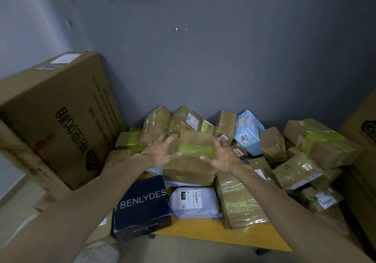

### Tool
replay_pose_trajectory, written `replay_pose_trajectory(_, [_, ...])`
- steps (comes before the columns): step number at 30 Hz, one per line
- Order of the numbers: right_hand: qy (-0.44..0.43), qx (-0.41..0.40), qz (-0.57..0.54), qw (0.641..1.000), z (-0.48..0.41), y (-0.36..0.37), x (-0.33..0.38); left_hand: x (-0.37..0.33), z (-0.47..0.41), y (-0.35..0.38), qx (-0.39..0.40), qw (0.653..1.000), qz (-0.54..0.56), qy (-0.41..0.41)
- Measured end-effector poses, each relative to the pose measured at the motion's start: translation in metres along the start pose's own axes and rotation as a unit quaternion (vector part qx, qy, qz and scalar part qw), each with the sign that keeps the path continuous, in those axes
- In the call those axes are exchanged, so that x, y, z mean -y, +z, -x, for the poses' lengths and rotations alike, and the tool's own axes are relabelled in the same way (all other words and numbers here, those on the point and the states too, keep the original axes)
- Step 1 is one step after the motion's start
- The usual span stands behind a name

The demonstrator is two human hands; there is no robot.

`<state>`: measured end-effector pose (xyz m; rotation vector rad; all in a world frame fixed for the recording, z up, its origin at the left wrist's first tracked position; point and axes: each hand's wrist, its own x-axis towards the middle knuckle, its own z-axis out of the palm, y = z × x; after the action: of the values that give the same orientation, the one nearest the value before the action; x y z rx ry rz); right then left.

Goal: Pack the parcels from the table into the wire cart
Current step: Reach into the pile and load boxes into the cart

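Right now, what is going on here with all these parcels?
A person's left hand and right hand, fingers spread, flank a green-taped cardboard parcel atop the pile on the yellow table. Neither hand grips it yet. The wire cart is not in view.

Both arms bare, stretched fwd from the lower corners of the frame, converging twd centre. The left hand (160, 151) & right hand (222, 157) sit apart at about the same height, palms turned inward, fingers splayed & mostly straight, not curled.
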<state>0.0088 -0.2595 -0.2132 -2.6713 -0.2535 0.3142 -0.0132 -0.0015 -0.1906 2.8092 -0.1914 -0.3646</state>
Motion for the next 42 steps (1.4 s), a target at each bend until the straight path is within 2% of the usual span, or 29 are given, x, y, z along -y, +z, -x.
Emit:
replay_pose_trajectory(7, [0.017, 0.081, -0.067, 0.994, -0.001, 0.029, -0.023, -0.008, -0.014, 0.035, 0.096, 0.994, 0.056, -0.003])
replay_pose_trajectory(14, [0.051, 0.097, -0.097, 0.989, -0.011, 0.058, -0.014, 0.0, -0.032, 0.061, 0.134, 0.975, 0.174, 0.026])
replay_pose_trajectory(20, [0.045, 0.074, -0.132, 0.987, -0.019, 0.061, -0.011, 0.005, -0.044, 0.074, 0.118, 0.972, 0.202, 0.038])
replay_pose_trajectory(23, [0.047, 0.062, -0.146, 0.986, -0.02, 0.062, -0.012, -0.002, -0.046, 0.081, 0.073, 0.972, 0.221, 0.04])
replay_pose_trajectory(35, [0.042, 0.059, -0.161, 0.984, -0.013, 0.054, -0.014, -0.011, -0.043, 0.077, 0.072, 0.978, 0.198, 0.003])
replay_pose_trajectory(42, [0.034, 0.024, -0.185, 0.982, -0.001, 0.034, -0.01, -0.037, -0.035, 0.051, 0.021, 0.986, 0.167, 0.017])
